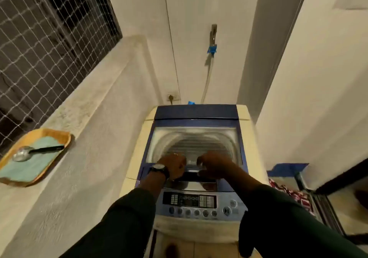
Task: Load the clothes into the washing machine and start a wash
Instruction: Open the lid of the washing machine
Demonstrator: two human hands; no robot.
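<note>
A: Entry one: which step is in hand?
B: Opening the washing machine (139, 148). Its clear lid (195, 136) is lying down over the drum, with the ribbed drum wall showing through. By that, loading is not yet begun.

A: Entry two: the hands?
B: The left hand (175, 166), with a wristwatch (159, 167) on it, and the right hand (214, 167) are sitting side by side at the lid handle (192, 167) on the lid's near edge. The fingers of both are curling down round the handle, not spreading. The picture is blurring there, so I cannot tell how firmly they are gripping.

A: Entry three: the clothes?
B: Red-and-white patterned clothes (288, 194) are lying in a blue-rimmed basket (286, 168) to the right of the machine, well apart from both hands. None are showing through the lid.

A: Entry four: other stock?
B: The control panel (189, 201) is sitting nearer than the lid, with no hand on it. On the left ledge, a tray (59, 136) is holding pale green powder (35, 166), likely detergent, with a scoop (22, 154) lying in it.

A: Entry five: what is the next move calling for?
B: As I judge it, lifting the near edge and folding the lid back toward the far wall, both hands pulling evenly. After that, reaching right for the clothes. Powder and panel are coming later.
</note>
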